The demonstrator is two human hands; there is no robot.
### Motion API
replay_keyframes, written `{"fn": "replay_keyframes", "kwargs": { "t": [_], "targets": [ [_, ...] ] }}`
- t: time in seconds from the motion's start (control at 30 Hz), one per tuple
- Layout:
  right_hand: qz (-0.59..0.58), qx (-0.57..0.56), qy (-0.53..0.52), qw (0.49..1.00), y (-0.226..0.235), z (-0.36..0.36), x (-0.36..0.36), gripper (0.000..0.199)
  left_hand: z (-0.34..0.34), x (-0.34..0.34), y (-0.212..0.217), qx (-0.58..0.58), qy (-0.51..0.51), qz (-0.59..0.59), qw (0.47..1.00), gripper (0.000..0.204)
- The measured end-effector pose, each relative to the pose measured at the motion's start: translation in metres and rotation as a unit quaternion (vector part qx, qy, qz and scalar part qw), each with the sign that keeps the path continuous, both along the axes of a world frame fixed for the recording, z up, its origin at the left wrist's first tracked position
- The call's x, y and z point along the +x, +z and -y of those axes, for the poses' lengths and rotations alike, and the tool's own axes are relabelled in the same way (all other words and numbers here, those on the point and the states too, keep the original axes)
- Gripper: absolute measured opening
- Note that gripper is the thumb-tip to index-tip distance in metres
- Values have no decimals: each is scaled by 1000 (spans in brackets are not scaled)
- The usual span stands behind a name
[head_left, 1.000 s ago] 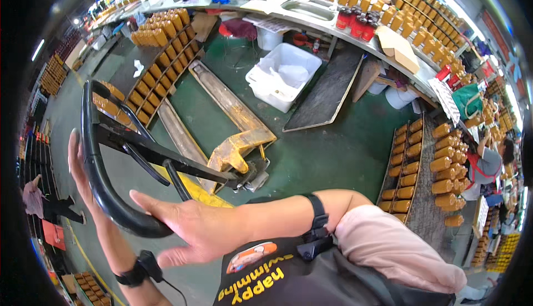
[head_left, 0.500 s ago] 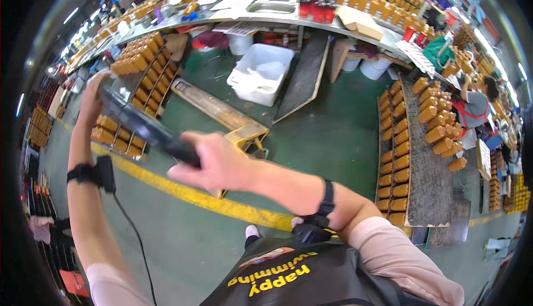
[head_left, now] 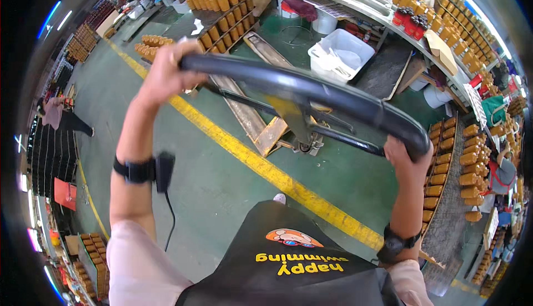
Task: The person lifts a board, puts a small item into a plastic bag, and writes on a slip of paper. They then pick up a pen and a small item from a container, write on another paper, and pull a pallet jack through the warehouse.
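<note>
Both hands are clamped on the black loop handle [head_left: 311,92] of a pallet jack [head_left: 261,111]. We see the left hand [head_left: 166,73] wrapped over the handle's upper left end and the right hand [head_left: 408,159] gripping its lower right end, so the two sit well apart with the bar spanning the view between them. Each wrist wears a black band; a small black device with a cord hangs from the left one.

Below the handle, the jack's worn yellowish forks lie flat on the green floor [head_left: 211,195], pointing away toward stacked rows of amber jars [head_left: 225,11]. A yellow floor line [head_left: 261,167] runs diagonally under the forks' near end. Beyond the forks, a white plastic bin [head_left: 341,53] sits on the floor beside a curved counter [head_left: 388,11] carrying more jars. Further jars [head_left: 449,156] line the right side near the right hand. At the far left, a person [head_left: 58,117] seems to be bending over, though the view is too distorted there to be sure.
</note>
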State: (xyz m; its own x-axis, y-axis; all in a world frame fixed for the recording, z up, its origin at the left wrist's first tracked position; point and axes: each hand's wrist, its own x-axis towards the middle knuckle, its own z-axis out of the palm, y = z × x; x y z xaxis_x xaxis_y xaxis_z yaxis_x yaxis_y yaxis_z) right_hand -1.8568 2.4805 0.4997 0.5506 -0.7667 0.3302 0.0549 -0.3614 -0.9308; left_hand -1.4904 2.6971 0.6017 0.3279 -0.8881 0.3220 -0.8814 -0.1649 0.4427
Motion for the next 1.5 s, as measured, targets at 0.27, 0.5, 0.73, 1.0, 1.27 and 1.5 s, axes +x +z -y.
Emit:
{"fn": "replay_keyframes", "kwargs": {
  "t": [0.27, 0.5, 0.73, 1.0, 1.27, 1.5],
  "targets": [
    [40, -93, 73, 992, -37, -17, -68, 19, -81, -133, -54, -36, 16, 49, 998, 27],
    [40, -61, 89, 993, -43, -22, -65, 15, -107, -171, -70, 12, 70, 39, 997, 28],
    [71, -59, 71, 993, -35, -10, -75, 16, -103, -190, -59, -64, 43, 43, 996, 32],
    [252, 61, 70, 963, -15, 19, -83, 11, -72, -158, -37, -228, -9, 159, 961, 50],
    [130, 52, -458, 878, 9, 5, -129, 8, 38, -130, -14, -320, -172, 103, 926, 51],
    [87, -59, -468, 878, 25, -144, -213, 9, 106, -134, -19, -418, -286, -11, 862, 41]
  ]
}}
